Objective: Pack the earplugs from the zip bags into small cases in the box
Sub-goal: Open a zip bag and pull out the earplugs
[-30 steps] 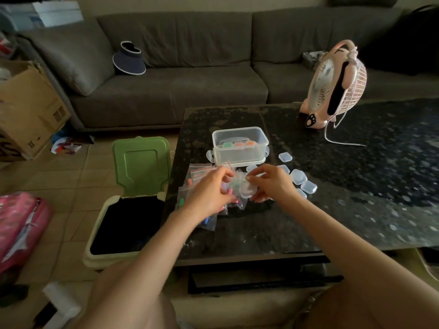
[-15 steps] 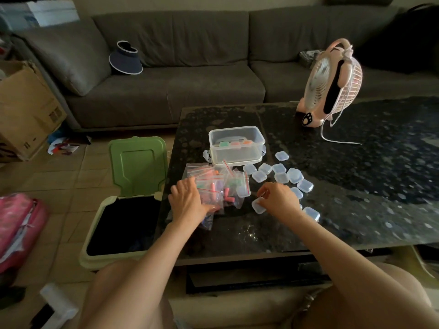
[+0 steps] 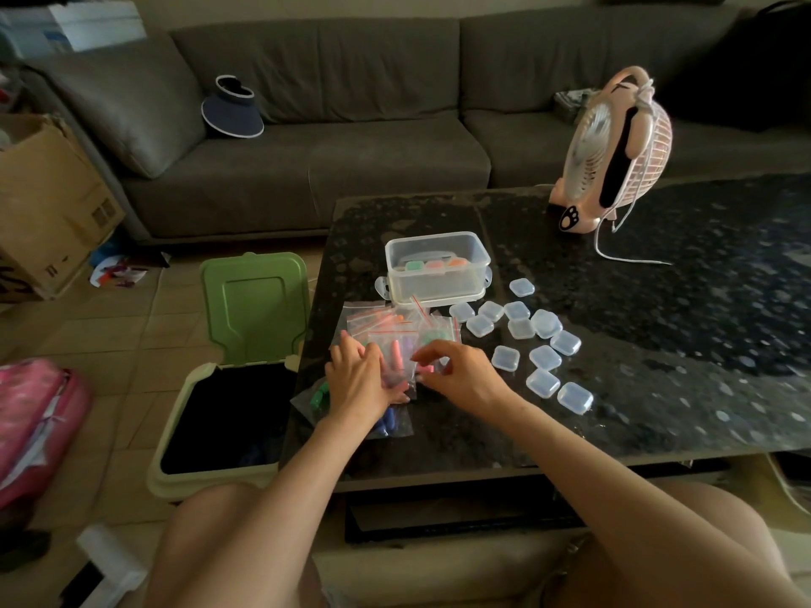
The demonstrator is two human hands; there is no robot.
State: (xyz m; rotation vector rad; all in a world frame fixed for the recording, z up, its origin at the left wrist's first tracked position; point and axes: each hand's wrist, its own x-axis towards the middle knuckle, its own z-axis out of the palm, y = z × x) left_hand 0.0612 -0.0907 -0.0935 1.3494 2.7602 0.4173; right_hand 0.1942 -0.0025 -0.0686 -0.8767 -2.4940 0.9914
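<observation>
Flat and straight-fingered, the left grip (image 3: 357,379) is being pressed on the zip bags (image 3: 382,326) at the desk's (image 3: 658,366) left edge, while the right grip (image 3: 456,375) is being curled over them; whether it is clamped on a bag cannot be told. Earplugs (image 3: 397,349) are being kept in the bags. A few filled cases (image 3: 432,265) are sitting in the box (image 3: 439,283); many empty cases (image 3: 545,357) are lying beside it, so most packing is judged undone.

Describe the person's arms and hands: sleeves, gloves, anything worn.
The left arm and right arm are bare past the elbows, with no sleeves in view. The left hand and right hand wear no gloves; neither wrist shows a watch or bracelet.
</observation>
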